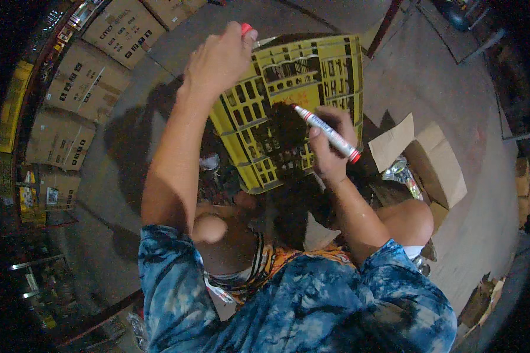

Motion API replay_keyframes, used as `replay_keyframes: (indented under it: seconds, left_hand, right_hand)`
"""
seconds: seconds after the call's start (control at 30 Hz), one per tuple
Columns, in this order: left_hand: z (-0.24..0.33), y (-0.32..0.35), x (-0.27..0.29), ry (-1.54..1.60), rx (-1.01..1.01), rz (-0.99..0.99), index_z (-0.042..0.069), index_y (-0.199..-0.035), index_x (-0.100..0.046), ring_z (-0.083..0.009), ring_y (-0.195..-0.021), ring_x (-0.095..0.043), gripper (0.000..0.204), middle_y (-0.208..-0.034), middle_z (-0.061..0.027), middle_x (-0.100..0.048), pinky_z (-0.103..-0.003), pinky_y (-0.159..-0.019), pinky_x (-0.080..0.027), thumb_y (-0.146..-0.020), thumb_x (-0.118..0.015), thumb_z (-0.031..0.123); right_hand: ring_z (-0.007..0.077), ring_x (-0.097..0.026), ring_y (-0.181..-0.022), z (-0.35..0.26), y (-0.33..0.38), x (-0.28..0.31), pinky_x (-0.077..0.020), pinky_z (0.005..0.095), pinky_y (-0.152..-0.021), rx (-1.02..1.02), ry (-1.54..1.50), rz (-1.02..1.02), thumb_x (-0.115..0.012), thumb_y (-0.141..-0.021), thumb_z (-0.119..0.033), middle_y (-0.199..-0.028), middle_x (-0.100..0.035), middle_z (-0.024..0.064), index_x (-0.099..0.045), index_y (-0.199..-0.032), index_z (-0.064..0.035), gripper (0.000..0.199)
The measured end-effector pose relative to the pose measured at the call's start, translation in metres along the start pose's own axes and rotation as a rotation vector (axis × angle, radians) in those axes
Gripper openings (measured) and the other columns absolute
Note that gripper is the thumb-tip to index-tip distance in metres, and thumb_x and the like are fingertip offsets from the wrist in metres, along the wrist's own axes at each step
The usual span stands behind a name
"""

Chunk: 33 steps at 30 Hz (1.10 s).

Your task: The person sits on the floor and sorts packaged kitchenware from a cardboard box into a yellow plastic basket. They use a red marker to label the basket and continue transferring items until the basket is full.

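Observation:
My right hand [335, 132] grips a white paint marker [330, 134] with red ends, its tip slanting up and left toward a yellow plastic crate [250, 167]. Whether the tip touches the crate, I cannot tell. Red handwritten marks show on the crate's solid middle panel, just above the tip. My left hand [218, 65] is closed over the crate's far left corner, with a small red cap [246, 28] between thumb and fingers. The crate stands tilted between my bent legs, its slotted side facing me. Shadow darkens its lower middle.
Several sealed cardboard boxes [88, 82] line the left side. An open cardboard box [436, 165] with clear-wrapped items stands by my right knee. Shelving with goods [41, 276] is at the lower left. Torn cardboard [480, 303] lies on the grey floor [447, 88] at the right.

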<state>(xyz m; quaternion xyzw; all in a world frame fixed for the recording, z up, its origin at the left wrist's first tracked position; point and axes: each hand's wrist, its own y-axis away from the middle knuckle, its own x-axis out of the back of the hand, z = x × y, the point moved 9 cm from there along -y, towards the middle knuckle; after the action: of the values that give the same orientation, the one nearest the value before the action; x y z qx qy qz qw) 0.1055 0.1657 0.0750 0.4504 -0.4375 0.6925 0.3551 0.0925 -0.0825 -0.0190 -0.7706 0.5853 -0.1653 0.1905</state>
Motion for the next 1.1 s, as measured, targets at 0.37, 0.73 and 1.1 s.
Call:
replay_keyframes:
  seconds: [0.37, 0.73, 1.1]
  left_hand:
    - [-0.066, -0.028, -0.004, 0.068, 0.152, 0.073, 0.001, -0.115, -0.060, -0.0500, -0.114, -0.057, 0.052, -0.114, -0.0308, -0.064, -0.055, -0.096, -0.045, -0.103, -0.041, 0.047]
    - [-0.066, -0.028, -0.014, 0.085, 0.170, 0.031, 0.000, -0.128, -0.057, -0.0414, -0.125, -0.052, 0.061, -0.131, -0.0252, -0.057, -0.048, -0.105, -0.040, -0.105, -0.037, 0.052]
    - [-0.089, -0.004, 0.010, 0.102, 0.111, 0.075, 0.000, -0.112, -0.063, -0.0520, -0.110, -0.057, 0.053, -0.113, -0.0319, -0.064, -0.055, -0.094, -0.045, -0.102, -0.043, 0.048]
  right_hand:
    - [0.0284, -0.068, -0.068, 0.019, -0.007, -0.043, -0.0550, 0.0337, -0.064, 0.330, 0.065, -0.048, -0.069, -0.077, -0.003, -0.082, -0.068, 0.0157, -0.065, -0.098, -0.0003, 0.021]
    - [0.0279, -0.066, -0.066, 0.022, -0.010, -0.038, -0.0525, 0.0343, -0.060, 0.403, 0.118, -0.077, -0.069, -0.076, -0.002, -0.080, -0.065, 0.0154, -0.063, -0.095, 0.0015, 0.020]
    - [0.0300, -0.065, -0.070, -0.016, 0.015, -0.045, -0.0534, 0.0349, -0.063, 0.499, -0.076, -0.172, -0.066, -0.074, 0.000, -0.086, -0.066, 0.0191, -0.063, -0.095, 0.0034, 0.022]
